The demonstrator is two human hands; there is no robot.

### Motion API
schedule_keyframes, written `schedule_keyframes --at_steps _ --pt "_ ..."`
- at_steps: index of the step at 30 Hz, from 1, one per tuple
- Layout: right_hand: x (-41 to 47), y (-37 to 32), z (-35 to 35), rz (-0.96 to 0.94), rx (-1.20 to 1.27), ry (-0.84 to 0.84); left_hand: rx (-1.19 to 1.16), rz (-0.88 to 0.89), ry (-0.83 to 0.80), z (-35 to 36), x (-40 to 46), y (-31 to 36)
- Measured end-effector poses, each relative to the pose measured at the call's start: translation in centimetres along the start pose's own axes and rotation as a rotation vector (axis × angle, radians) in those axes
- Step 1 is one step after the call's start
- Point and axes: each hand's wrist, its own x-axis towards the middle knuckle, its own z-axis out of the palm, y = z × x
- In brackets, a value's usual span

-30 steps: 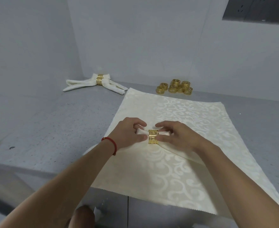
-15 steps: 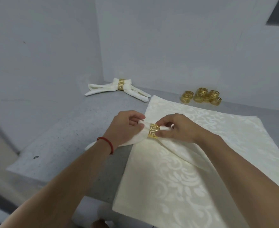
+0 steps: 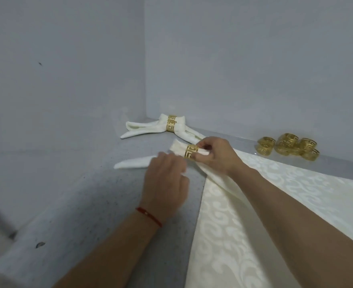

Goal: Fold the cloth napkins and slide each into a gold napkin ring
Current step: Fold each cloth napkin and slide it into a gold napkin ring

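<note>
Beside the spread damask cloth (image 3: 296, 204), right hand (image 3: 215, 156) pinching gold ring (image 3: 191, 154) around folded napkin (image 3: 134, 163), left hand (image 3: 165, 188) seemingly gripping napkin, blurred, finished napkin (image 3: 150, 127) lying beyond on bench (image 3: 77, 194).

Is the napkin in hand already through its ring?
Yes: the folded white cloth napkin sticks out both sides of the gold napkin ring the right hand pinches.

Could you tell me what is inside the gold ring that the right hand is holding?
A folded white napkin passes through the gold ring. Its ends show on both sides; the right hand and left hand cover the rest, and the part inside the ring is hidden.
</note>
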Motion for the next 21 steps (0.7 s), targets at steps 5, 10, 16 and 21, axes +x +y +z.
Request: schedule_keyframes --at_steps 5,10,16,21 --pt "7.3 0.0 3.3 -0.045 -0.033 0.002 0.055 -0.258 -0.223 2.3 -0.7 -2.7" --pt "13.1 0.4 6.0 -0.087 -0.108 0.051 0.171 -0.263 -0.27 3.0 -1.5 -3.0" --pt "15.1 2.3 7.1 -0.022 -0.267 0.013 0.182 -0.284 -0.284 3.4 -1.7 -3.1" --pt "14.7 2.4 7.3 -0.084 -0.381 0.03 0.172 -0.28 -0.319 3.4 -1.6 -3.2"
